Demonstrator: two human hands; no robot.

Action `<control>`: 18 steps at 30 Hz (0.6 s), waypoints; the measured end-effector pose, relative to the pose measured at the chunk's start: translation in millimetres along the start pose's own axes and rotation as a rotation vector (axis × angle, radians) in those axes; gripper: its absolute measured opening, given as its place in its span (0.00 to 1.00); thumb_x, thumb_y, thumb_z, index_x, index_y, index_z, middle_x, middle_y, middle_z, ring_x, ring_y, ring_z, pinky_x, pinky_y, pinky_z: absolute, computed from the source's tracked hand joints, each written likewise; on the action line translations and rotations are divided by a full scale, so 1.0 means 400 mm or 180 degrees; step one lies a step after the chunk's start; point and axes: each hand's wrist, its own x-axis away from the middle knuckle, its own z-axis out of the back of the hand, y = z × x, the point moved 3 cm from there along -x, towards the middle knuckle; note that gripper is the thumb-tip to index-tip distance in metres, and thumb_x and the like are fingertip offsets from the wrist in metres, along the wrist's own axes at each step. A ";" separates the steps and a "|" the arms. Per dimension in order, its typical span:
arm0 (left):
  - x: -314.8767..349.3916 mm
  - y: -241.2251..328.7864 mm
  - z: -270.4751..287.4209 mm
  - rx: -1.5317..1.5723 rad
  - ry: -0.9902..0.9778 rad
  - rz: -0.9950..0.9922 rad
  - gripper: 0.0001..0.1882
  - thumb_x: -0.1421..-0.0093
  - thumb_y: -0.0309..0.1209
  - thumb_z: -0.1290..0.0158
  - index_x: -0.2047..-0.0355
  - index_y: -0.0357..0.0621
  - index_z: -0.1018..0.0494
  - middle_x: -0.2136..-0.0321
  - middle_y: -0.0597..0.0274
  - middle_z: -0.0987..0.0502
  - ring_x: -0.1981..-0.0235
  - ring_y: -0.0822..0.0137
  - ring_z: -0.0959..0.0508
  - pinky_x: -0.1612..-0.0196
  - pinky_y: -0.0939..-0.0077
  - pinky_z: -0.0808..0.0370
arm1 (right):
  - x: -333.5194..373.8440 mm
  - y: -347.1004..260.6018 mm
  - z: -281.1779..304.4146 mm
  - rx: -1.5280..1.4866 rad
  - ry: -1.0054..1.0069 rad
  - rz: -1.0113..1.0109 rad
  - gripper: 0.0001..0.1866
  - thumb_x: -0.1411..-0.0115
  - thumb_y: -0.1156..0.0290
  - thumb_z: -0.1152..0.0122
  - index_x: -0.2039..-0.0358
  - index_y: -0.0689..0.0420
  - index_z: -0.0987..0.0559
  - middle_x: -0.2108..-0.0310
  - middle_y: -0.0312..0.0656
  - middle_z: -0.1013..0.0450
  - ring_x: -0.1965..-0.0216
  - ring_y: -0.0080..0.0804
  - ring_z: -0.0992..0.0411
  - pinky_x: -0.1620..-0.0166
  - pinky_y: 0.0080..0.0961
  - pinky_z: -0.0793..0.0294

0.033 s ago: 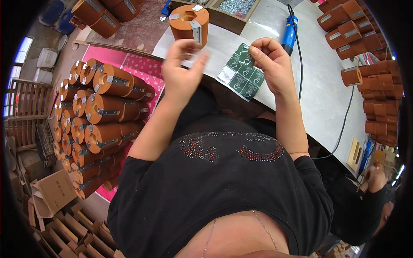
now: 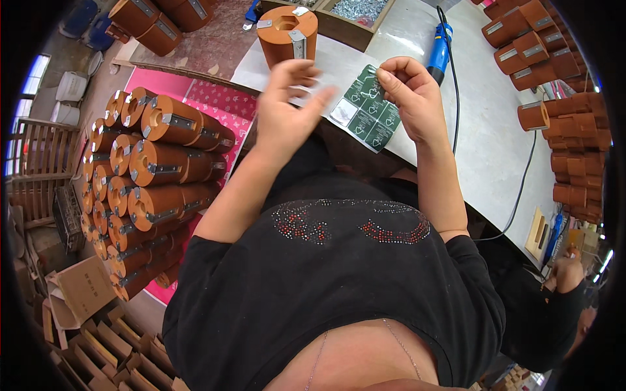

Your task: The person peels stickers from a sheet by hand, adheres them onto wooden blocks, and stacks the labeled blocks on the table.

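My right hand (image 2: 417, 98) pinches the upper corner of a sheet of green square stickers (image 2: 370, 124), which hangs at the table's near edge. One square on the sheet is blank white. To its left is my left hand (image 2: 291, 114), blurred at the fingertips, with thumb and fingers apart and nothing visible between them. Just beyond that hand an orange-brown wooden cylinder (image 2: 270, 49) stands upright on the table. It has a hexagonal hole in its top and metal strips on its side; my left fingers hide its lower part.
Stacked wooden cylinders (image 2: 166, 163) lie on pink patterned cloth at left, and more are piled at right (image 2: 574, 120). A blue corded power tool (image 2: 440, 49) rests on the white table (image 2: 486, 130), near a wooden box of screws (image 2: 352, 32). A co-worker's hand (image 2: 567, 274) shows at lower right.
My left hand has moved right, nearer to the sticker sheet. My right hand and the sheet have hardly moved.
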 end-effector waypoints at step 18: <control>0.076 0.003 -0.038 0.0254 -0.0980 0.0880 0.05 0.46 0.26 0.44 0.74 0.36 0.27 0.74 0.67 0.27 0.75 0.80 0.29 0.72 0.87 0.33 | 0.125 0.037 -0.031 0.1080 -0.0527 0.0481 0.08 0.49 0.75 0.38 0.68 0.62 0.24 0.74 0.36 0.29 0.72 0.20 0.30 0.67 0.16 0.31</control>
